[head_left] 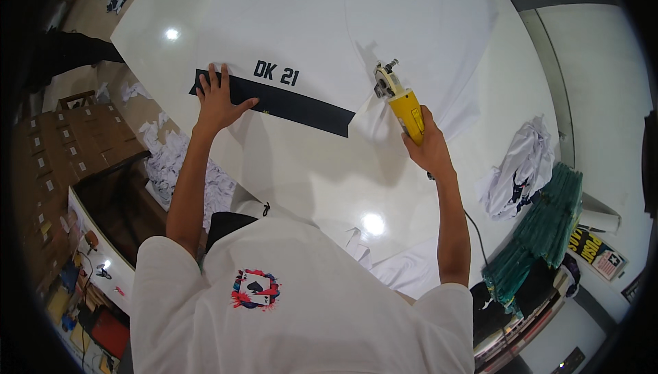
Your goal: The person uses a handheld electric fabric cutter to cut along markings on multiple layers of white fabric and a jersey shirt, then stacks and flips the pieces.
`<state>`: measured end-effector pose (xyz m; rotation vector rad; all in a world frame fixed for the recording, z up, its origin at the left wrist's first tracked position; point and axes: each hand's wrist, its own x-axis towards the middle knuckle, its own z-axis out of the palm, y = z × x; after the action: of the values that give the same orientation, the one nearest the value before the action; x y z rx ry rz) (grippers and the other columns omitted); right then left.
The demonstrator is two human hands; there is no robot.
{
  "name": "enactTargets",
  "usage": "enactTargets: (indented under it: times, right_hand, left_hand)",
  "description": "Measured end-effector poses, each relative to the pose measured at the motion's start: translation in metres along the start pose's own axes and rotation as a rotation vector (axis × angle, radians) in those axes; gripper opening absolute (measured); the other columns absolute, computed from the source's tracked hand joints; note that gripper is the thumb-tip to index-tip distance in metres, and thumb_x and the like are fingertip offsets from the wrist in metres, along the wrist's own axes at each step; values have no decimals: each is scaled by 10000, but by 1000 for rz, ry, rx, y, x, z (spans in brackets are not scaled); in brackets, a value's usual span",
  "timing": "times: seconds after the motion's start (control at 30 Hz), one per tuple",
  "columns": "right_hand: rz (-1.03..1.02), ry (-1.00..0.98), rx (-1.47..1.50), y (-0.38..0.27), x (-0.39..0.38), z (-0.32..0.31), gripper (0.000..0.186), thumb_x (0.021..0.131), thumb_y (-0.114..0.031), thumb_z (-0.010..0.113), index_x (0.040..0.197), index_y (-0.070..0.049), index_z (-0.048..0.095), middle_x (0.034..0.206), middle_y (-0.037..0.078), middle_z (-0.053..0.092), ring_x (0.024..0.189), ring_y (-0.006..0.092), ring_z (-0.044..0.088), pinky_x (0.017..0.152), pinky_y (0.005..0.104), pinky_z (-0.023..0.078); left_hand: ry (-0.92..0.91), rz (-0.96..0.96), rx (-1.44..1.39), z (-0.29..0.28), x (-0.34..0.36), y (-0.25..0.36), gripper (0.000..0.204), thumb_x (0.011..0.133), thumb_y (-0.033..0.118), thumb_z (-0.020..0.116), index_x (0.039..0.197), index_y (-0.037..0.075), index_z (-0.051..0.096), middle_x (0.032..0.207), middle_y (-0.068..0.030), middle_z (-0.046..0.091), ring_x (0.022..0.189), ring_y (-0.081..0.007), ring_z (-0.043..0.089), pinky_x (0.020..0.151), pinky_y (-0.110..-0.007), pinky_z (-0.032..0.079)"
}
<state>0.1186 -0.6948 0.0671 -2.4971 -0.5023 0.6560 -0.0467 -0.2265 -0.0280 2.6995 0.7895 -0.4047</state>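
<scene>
White fabric (295, 4) is spread over a large white table. On it lies a long dark navy strip (295, 105) with slanted ends, dark printed characters just beyond its far edge. My left hand (218, 103) rests flat on the strip's left part, fingers spread and thumb stretched to the right. In my right hand (430, 146) is a yellow handheld electric cloth cutter (406, 110), gripped round its body. Its pale metal head points away from me, to the right of the strip's right end, over the white cloth. Whether its blade touches the fabric I cannot tell.
A cord (478, 230) trails from the cutter past my right forearm. Crumpled white cloth (522, 168) and green bundles (541, 220) sit at the right edge. White scraps (171, 161) are heaped at left, near stacked brown cartons (75, 137). More white cloth (408, 271) lies close to me.
</scene>
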Motion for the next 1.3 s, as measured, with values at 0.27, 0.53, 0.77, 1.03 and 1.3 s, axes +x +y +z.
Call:
enactTargets:
  times: [0.27,0.53,0.77,1.03,1.3]
  right_hand:
    - [-26,-13,16,-2,10,-4,777,891,-169,705,1548,-1,326,1317,305,621,1198,476,623,1000,487,520]
    - [0,-14,13,-26,31,5,791,897,-176,696,1556,-2,296,1329,309,615,1195,481,625,994,497,520]
    - [-5,40,48,-57,58,19,751,894,-173,691,1533,-38,322,1288,319,632,1173,503,626,982,514,524]
    - [42,111,32,-96,95,34,741,876,-164,680,1512,-17,331,1252,339,641,1151,515,634,987,513,522]
    - [99,184,23,-131,137,45,753,866,-178,669,1503,-5,306,1184,361,659,1096,540,651,953,525,534]
  left_hand:
    - [-13,-11,6,-3,0,3,1336,756,775,756,1672,51,107,1710,-319,2,1542,-605,4,1201,-731,100]
    - [-11,-6,6,-6,-4,4,1329,763,769,750,1670,43,104,1709,-320,-4,1540,-610,5,1194,-743,108]
    - [-40,-12,-18,-13,-4,8,1326,769,711,787,1665,19,96,1700,-336,-11,1529,-629,21,1189,-749,115]
    - [-70,0,-43,-17,-2,9,1295,798,647,800,1652,-26,95,1685,-362,-14,1509,-662,15,1167,-772,123]
    - [-136,6,-24,-28,0,13,1277,817,631,791,1635,-64,101,1664,-401,-13,1496,-681,16,1144,-796,140]
